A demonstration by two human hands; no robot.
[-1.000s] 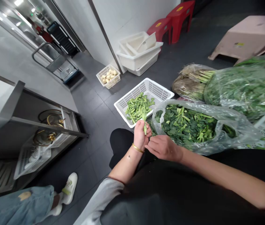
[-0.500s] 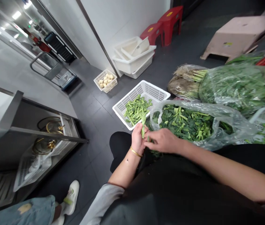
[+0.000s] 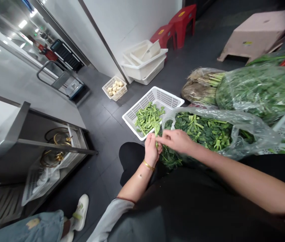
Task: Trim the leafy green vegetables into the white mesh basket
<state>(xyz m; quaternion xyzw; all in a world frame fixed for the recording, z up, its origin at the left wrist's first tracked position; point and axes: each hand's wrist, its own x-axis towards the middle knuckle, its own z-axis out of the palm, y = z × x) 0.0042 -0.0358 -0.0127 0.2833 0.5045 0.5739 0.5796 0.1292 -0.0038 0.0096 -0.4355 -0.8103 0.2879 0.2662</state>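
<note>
My left hand (image 3: 151, 149), with a gold bangle at its wrist, is closed around a green vegetable stem (image 3: 156, 129) that points up toward the basket. My right hand (image 3: 176, 139) touches the stem from the right, its fingers bent and pressed together at the stalk. Just beyond my hands, a white perforated basket (image 3: 129, 117) holds a pile of trimmed green stems (image 3: 147, 118). To the right lies an open clear plastic bag (image 3: 255, 124) full of dark leafy greens (image 3: 202, 129). More loose leaves (image 3: 171, 159) lie below my right hand.
Bagged greens (image 3: 260, 87) and rooted stalks (image 3: 200, 87) lie at the right. Behind are stacked white bins (image 3: 142, 64), a small basket of pale vegetables (image 3: 115, 88) and red stools (image 3: 182, 23). A metal shelf (image 3: 54, 146) and another person's shoe (image 3: 82, 211) are at the left.
My right hand has moved slightly up and in against the stem, which my left hand still holds. The view has shifted slightly, and more loose leaves show below my right hand.
</note>
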